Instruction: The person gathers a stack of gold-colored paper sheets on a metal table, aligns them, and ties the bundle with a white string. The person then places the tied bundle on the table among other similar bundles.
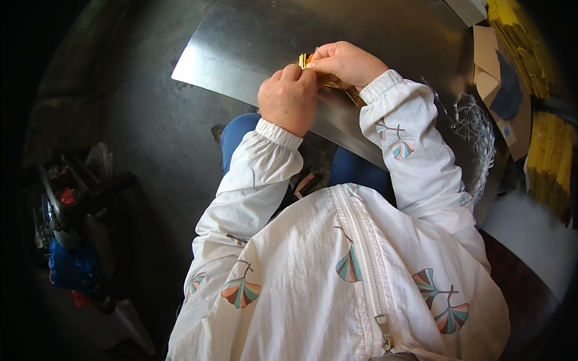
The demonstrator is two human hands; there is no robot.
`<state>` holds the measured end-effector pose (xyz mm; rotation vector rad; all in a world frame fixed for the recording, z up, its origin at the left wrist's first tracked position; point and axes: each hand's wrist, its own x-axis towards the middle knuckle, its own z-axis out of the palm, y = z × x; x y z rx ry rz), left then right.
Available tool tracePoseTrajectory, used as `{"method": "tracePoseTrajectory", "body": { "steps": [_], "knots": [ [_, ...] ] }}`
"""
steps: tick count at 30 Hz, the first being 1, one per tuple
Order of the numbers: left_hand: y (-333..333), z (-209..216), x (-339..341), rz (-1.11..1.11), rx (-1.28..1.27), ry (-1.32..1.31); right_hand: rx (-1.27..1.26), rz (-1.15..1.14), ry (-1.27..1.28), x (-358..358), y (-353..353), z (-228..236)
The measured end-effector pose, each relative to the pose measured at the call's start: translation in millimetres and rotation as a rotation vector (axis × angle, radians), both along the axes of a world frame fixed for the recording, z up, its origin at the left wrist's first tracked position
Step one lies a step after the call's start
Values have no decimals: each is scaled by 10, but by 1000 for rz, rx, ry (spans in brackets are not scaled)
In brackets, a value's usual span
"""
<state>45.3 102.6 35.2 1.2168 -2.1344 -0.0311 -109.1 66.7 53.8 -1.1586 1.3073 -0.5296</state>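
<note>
A: so what are we gripping?
B: our left hand (288, 99) and right hand (350, 65) both have fingers pinched on a shiny gold piece (303, 61), up between them, over the metal table (241, 45) near its edge

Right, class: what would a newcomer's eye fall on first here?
First, probably, the leaf-printed white jacket filling the lower middle. Above it, the left hand and right hand hold shiny gold pieces by the metal table. Bright yellow bundles line the far right.
</note>
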Motion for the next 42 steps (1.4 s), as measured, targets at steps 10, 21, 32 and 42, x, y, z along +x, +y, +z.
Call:
{"method": "tracePoseTrajectory", "body": {
  "steps": [10, 21, 32, 42],
  "knots": [
    [-249, 107, 145, -297, 104, -58, 8, -28, -78, 3, -17, -64],
    [73, 114, -27, 66, 36, 19, -41, 8, 96, 20, -21, 16],
    [48, 140, -133, 220, 368, 272, -48, 71, 155, -16, -74, 13],
    [-22, 124, -253, 281, 443, 244, -56, 57, 61, -23, -105, -79]
  ]
}}
